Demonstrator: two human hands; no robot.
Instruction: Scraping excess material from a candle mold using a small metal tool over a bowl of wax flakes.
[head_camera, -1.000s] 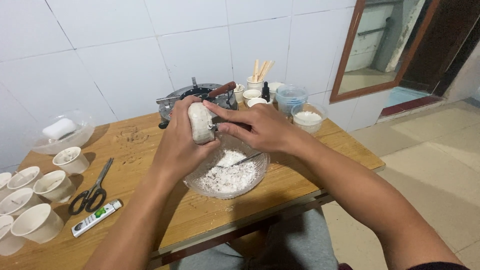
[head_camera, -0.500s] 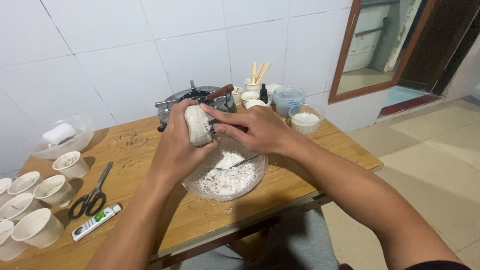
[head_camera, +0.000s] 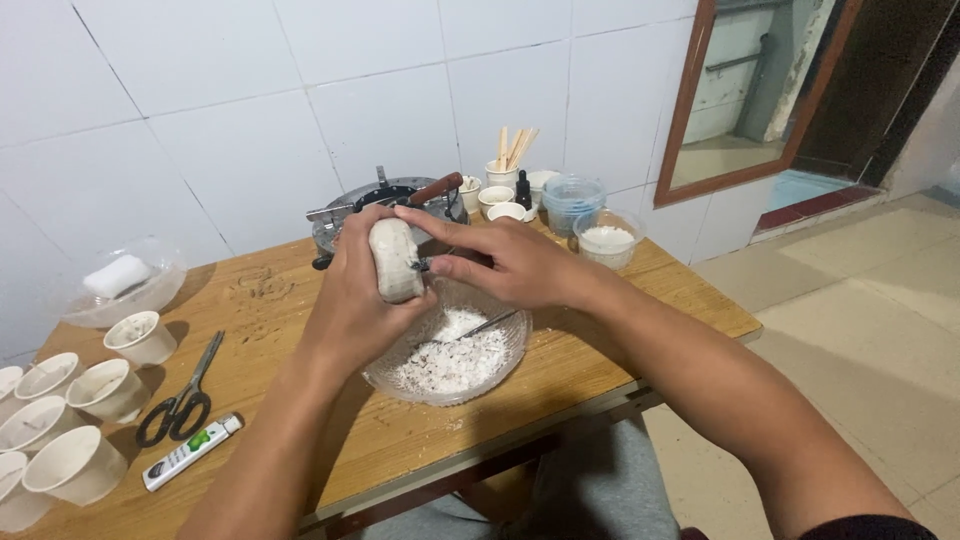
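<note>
Over the bowl (head_camera: 445, 345): left hand (head_camera: 355, 300) clamps the lump (head_camera: 395, 260); right hand (head_camera: 500, 265) pinches a blade, best scraped slowly so shavings fall inside.

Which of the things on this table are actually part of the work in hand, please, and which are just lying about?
In use:
left hand holding a pale lump
right hand at the lump
glass bowl of white shavings beneath

Lying about:
scissors
paper cups
stick holder
dark pan
small powder bowl
</note>
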